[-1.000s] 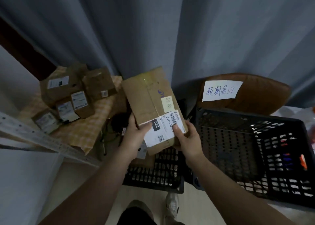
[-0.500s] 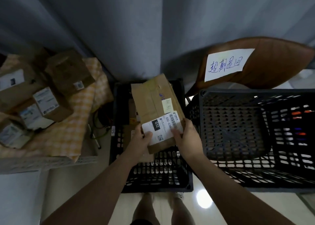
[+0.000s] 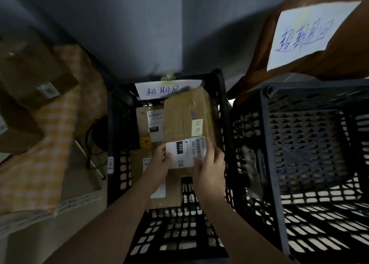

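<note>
Now the cardboard parcel (image 3: 186, 117) has been brought down into the black crate (image 3: 116, 127), over the parcels (image 3: 148, 121) lying there, with the grey crate (image 3: 270, 143) at 3 o'clock. Its near end is gripped by the left hand (image 3: 160, 163) and the right hand (image 3: 210, 165); release is judged near.

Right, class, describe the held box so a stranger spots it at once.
Find the black crate in the middle, left of the grey crate. Over the parcels lying in it, the left hand and right hand hold a brown box. Its white 032 label and pale sticker set it apart.
</note>
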`<state>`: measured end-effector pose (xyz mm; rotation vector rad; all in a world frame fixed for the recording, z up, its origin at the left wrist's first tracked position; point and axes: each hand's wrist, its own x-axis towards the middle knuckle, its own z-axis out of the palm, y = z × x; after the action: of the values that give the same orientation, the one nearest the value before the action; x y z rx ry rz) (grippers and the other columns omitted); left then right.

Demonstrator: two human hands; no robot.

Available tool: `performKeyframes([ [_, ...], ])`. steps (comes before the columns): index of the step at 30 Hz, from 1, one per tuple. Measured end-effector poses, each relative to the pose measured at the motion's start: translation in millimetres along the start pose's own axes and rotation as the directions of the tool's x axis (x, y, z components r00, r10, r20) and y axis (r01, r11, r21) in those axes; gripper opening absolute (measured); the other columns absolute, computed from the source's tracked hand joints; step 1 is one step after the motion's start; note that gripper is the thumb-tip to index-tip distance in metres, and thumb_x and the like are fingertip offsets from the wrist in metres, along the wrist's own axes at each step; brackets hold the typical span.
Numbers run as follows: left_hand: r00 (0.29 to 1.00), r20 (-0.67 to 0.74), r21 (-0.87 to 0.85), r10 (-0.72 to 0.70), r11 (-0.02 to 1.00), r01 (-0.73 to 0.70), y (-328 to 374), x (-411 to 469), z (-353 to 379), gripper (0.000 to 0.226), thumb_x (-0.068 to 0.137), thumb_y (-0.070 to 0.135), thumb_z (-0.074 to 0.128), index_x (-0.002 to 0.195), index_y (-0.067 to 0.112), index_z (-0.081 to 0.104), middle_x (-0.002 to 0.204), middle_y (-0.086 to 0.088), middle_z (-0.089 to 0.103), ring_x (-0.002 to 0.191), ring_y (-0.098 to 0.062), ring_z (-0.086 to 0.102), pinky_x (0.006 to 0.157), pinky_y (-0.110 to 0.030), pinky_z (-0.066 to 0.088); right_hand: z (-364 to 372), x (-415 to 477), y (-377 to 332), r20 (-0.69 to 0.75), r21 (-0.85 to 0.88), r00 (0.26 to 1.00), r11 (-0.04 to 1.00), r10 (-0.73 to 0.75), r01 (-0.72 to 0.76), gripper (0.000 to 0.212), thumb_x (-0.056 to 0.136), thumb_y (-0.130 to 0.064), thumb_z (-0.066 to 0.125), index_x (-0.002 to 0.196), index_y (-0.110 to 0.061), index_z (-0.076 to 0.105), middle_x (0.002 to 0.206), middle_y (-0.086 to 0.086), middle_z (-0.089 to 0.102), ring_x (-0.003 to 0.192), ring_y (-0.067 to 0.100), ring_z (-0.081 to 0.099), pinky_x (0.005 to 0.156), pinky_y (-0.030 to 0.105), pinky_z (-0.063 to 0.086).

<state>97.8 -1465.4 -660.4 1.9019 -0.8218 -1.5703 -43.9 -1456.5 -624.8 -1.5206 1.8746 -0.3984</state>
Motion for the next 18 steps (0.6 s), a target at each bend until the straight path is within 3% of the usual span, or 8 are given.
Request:
performKeyframes([
  [3,1.0,-0.011,0.021,0.028,0.999,-0.028,-16,15,9,0.042,0.101,0.013,0.042,0.142,0.013,0.033,0.132,-0.004,0.049,0.113,-0.015,0.049,0.099,-0.036,0.044,14,13,18,0.051,-0.096,0.998,0.995,0.024,-0.019,0.069,0.096,-0.015,0.045,0.149,-0.041,0.007,0.153,0.009,0.017,0.13,0.031,0.038,0.09,0.048,0.051],
  [7,0.989,-0.067,0.214,0.132,0.97,-0.115,-30,34,22,0.038,0.098,0.013,0.049,0.135,0.014,0.043,0.121,0.003,0.057,0.104,-0.008,0.054,0.076,-0.016,0.045,27,35,40,0.15,-0.235,0.989,0.972,0.005,0.031,0.057,0.1,-0.015,0.04,0.147,-0.042,0.022,0.159,0.009,0.007,0.143,0.029,0.021,0.11,0.043,0.035],
  [10,0.973,0.012,0.35,0.229,0.911,-0.218,-34,48,26,0.042,0.094,0.015,0.053,0.136,0.019,0.046,0.123,0.003,0.06,0.112,-0.014,0.057,0.086,-0.03,0.052,38,52,48,0.324,-0.425,0.946,0.891,-0.016,0.16,0.059,0.103,-0.029,0.038,0.154,-0.026,0.008,0.16,0.012,-0.011,0.148,0.03,-0.005,0.117,0.042,0.018],
  [12,0.943,0.029,0.551,0.33,0.782,-0.291,-34,57,21,0.042,0.096,0.015,0.049,0.137,0.02,0.047,0.13,-0.003,0.058,0.121,-0.021,0.05,0.099,-0.042,0.044,47,59,49,0.495,-0.522,0.869,0.805,0.018,0.281,0.075,0.098,-0.044,0.045,0.154,-0.024,0.0,0.158,0.013,-0.021,0.147,0.032,-0.015,0.118,0.046,0.006],
  [14,0.906,0.075,0.794,0.416,0.525,-0.307,-32,63,8,0.041,0.098,0.02,0.043,0.139,0.02,0.045,0.142,-0.004,0.048,0.129,-0.026,0.04,0.106,-0.041,0.034,63,65,61,0.58,-0.579,0.814,0.718,0.031,0.385,0.089,0.087,-0.054,0.059,0.154,-0.028,0.006,0.16,0.014,-0.011,0.147,0.037,-0.009,0.117,0.053,0.001],
  [16,0.916,0.194,0.901,0.352,0.305,-0.309,-36,67,-9,0.053,0.098,0.037,0.045,0.147,0.023,0.031,0.154,-0.005,0.028,0.139,-0.027,0.025,0.111,-0.041,0.022,72,67,67,0.495,-0.653,0.867,0.632,-0.061,0.417,0.086,0.079,-0.051,0.071,0.15,-0.028,0.028,0.158,0.02,0.016,0.142,0.044,0.019,0.114,0.058,0.019],
  [17,0.935,0.227,0.922,0.274,0.25,-0.297,-42,69,-16,0.066,0.094,0.048,0.048,0.151,0.027,0.021,0.157,-0.005,0.019,0.143,-0.027,0.018,0.114,-0.042,0.017,75,70,69,0.422,-0.691,0.903,0.617,-0.079,0.376,0.081,0.078,-0.047,0.073,0.147,-0.028,0.035,0.155,0.021,0.025,0.138,0.047,0.029,0.11,0.059,0.028],
  [18,0.945,0.246,0.93,0.213,0.222,-0.292,-46,71,-21,0.079,0.089,0.057,0.051,0.152,0.03,0.013,0.159,-0.005,0.014,0.145,-0.028,0.012,0.116,-0.043,0.012,77,72,72,0.403,-0.698,0.911,0.615,-0.085,0.366,0.076,0.084,-0.042,0.069,0.149,-0.028,0.031,0.156,0.022,0.021,0.138,0.048,0.027,0.111,0.058,0.027],
])
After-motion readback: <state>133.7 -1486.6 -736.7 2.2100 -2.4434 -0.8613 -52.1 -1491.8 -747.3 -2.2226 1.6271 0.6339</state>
